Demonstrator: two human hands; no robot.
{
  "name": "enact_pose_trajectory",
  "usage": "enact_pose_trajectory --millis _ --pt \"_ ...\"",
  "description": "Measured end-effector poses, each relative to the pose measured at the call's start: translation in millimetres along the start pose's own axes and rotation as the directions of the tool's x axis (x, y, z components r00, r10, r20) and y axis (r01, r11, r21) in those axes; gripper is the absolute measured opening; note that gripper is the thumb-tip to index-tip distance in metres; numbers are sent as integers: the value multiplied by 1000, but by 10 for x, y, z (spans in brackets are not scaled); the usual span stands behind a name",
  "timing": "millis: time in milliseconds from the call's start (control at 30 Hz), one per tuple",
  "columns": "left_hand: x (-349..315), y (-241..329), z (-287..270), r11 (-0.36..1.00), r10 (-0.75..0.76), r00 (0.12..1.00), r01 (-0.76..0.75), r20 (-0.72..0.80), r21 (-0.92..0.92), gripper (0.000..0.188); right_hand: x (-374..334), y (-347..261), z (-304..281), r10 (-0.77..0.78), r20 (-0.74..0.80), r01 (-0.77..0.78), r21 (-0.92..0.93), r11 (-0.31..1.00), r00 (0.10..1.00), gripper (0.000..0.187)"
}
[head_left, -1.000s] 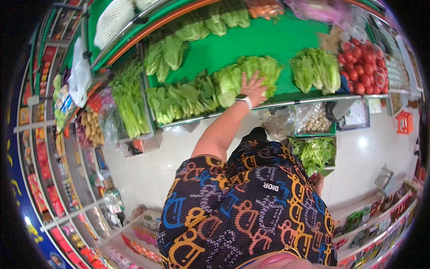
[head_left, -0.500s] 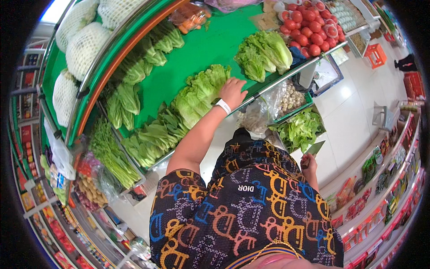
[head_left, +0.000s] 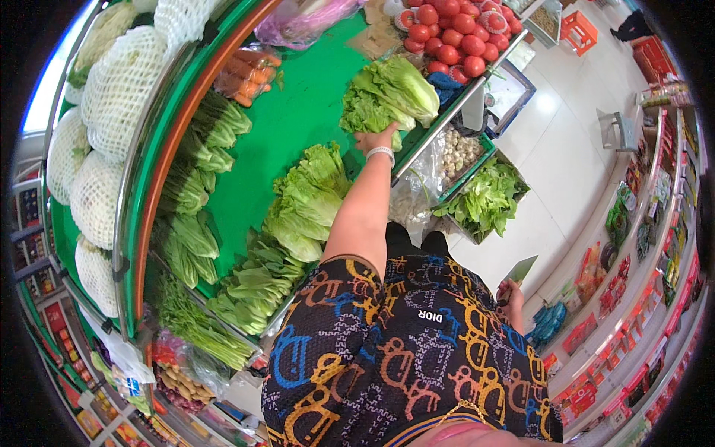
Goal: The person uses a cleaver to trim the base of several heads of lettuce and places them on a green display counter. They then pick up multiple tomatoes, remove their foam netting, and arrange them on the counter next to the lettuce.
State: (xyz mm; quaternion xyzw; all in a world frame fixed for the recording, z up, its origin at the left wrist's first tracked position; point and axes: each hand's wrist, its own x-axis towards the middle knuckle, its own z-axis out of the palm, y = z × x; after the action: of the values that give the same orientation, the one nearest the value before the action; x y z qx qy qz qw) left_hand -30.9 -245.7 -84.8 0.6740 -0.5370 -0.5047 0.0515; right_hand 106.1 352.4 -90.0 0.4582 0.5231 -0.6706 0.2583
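My left hand reaches over the green display shelf and grips a head of lettuce at its near side; the leaves partly hide the fingers. More leafy heads lie in a row to the left of my forearm. Low on the right, my right hand is closed round the dark handle of a knife. Its broad, flat blade points up and away from me, over the floor.
Tomatoes are heaped beyond the lettuce. Bagged carrots and bundled greens lie farther left. Below the shelf edge stand garlic and a box of leaves. Stocked shelves curve along the right.
My left hand has moved from the nearer row of greens, away and to the right, onto the lettuce beside the tomatoes. The view has turned; my right hand still holds the knife.
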Motion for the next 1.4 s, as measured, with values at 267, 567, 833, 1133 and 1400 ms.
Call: enact_pose_trajectory --millis 267,567,833,1133,1400 --pt "-22 -284 -798 549 225 833 321 506 -772 70 20 -178 412 -73 -64 74 19 997 995 12" --pt "-1488 199 -782 543 530 250 634 810 -551 81 -700 -980 1515 -482 131 488 -434 757 866 25" --pt "-2529 135 -20 474 120 460 752 880 -458 49 -1445 -1036 2009 -866 224 894 -145 424 447 29" --pt "-2873 -415 392 752 223 96 617 970 -234 41 -1746 -914 1920 -819 413 829 -544 130 399 26" --pt "-2920 -564 438 686 217 -8 712 976 -147 31 -1755 -908 1777 -822 468 823 -567 3 325 26"
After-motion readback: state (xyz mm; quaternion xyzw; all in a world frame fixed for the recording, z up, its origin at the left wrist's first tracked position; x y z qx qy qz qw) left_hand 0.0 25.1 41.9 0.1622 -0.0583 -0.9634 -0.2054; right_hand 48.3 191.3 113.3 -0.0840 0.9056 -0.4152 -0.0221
